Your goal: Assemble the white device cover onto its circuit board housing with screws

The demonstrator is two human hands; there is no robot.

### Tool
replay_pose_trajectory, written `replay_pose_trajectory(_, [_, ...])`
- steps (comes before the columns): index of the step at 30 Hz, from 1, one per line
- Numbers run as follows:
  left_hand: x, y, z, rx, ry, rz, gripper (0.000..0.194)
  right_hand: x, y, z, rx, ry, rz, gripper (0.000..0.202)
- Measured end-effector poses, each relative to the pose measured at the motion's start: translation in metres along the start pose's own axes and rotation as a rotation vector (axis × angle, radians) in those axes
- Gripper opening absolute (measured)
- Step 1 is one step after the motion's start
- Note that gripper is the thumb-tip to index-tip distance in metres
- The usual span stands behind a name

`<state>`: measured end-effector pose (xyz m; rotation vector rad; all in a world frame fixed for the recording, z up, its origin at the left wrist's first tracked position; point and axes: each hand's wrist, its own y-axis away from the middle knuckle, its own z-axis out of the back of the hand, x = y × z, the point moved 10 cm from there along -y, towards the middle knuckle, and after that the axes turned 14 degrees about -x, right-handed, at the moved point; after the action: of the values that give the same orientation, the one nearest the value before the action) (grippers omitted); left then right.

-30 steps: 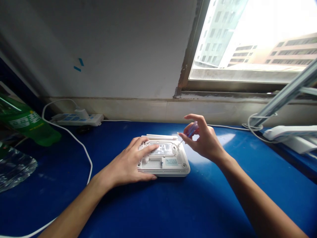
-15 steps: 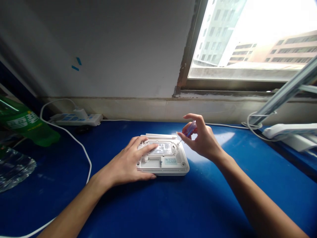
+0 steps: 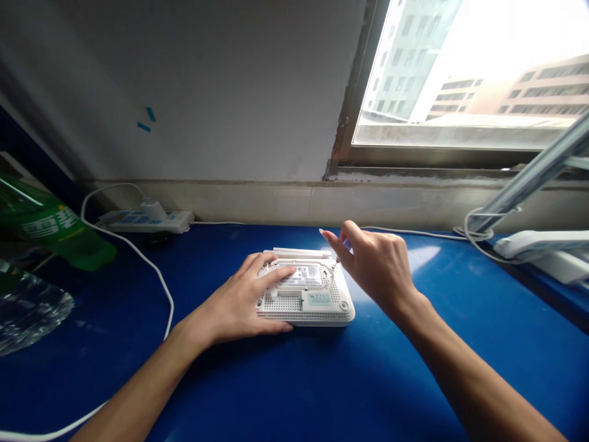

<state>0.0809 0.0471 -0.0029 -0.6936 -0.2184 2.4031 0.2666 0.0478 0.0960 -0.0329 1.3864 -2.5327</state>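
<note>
A white router (image 3: 322, 314) lies underside up on the blue table, showing vent holes, a printed label and corner screw holes. My left hand (image 3: 239, 298) spreads over its left part, thumb along the near edge and index finger across the label, gripping the case. At the far right corner, my right hand (image 3: 375, 261) is closed around a small screwdriver (image 3: 348, 245) with a translucent purple handle. Most of the handle is hidden by the fingers. The screwdriver's tip is at the far right corner hole; whether it sits in a screw cannot be made out.
A green bottle (image 3: 59, 230) and a clear plastic bottle (image 3: 34, 310) are at the left. Behind them lies a power strip (image 3: 179, 221) with a plugged-in white cable (image 3: 159, 273). A metal frame (image 3: 529, 175) and a white device (image 3: 538, 244) stand at the right.
My right hand has rolled over, its back now turned up and covering most of the screwdriver handle. My left hand keeps its hold on the router.
</note>
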Motion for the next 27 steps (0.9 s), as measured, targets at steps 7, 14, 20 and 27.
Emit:
replay_pose_trajectory(7, [0.002, 0.001, -0.001, 0.002, 0.013, 0.019, 0.093, 0.020, -0.017, -0.029, 0.477, -0.137, 0.181, 0.021])
replay_pose_trajectory(14, [0.001, 0.001, 0.000, 0.005, 0.009, 0.017, 0.093, 0.004, -0.022, -0.037, 0.531, -0.081, 0.093, 0.022])
replay_pose_trajectory(20, [0.001, 0.001, -0.001, 0.014, 0.002, 0.012, 0.092, 0.003, -0.015, -0.034, 0.563, -0.229, 0.138, 0.022])
replay_pose_trajectory(27, [-0.001, 0.001, 0.001, -0.015, 0.018, -0.016, 0.091, 0.006, -0.008, -0.025, 0.581, -0.381, 0.151, 0.033])
